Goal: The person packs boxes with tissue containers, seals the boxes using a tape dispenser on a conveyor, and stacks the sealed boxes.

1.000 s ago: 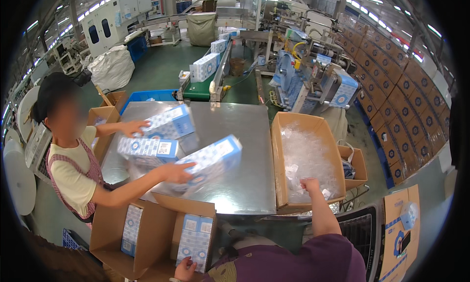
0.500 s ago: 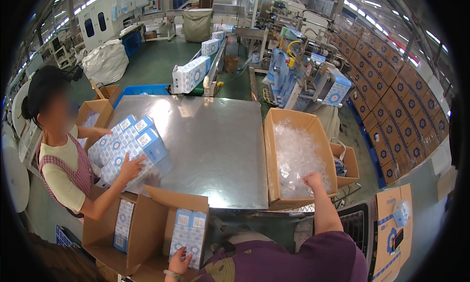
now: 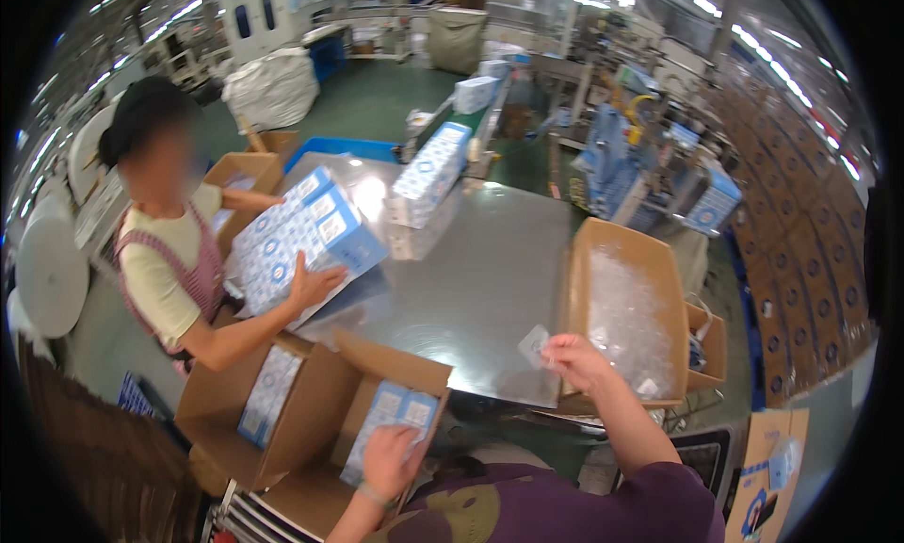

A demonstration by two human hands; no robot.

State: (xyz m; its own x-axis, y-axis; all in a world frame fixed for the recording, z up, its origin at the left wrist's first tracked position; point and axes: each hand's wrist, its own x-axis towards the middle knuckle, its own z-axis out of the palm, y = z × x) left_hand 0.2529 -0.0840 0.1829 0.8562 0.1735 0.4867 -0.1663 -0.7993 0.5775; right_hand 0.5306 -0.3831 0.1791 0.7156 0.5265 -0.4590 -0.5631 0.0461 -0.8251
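My right hand just came out of the carton of clear bags pinching one small bag over the worktop, left hand flat & spread on blue box, so pick's done.

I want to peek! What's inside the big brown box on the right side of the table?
The big brown box is full of small clear plastic bags. The right hand holds one bag beside it. What lies under the pile is covered.
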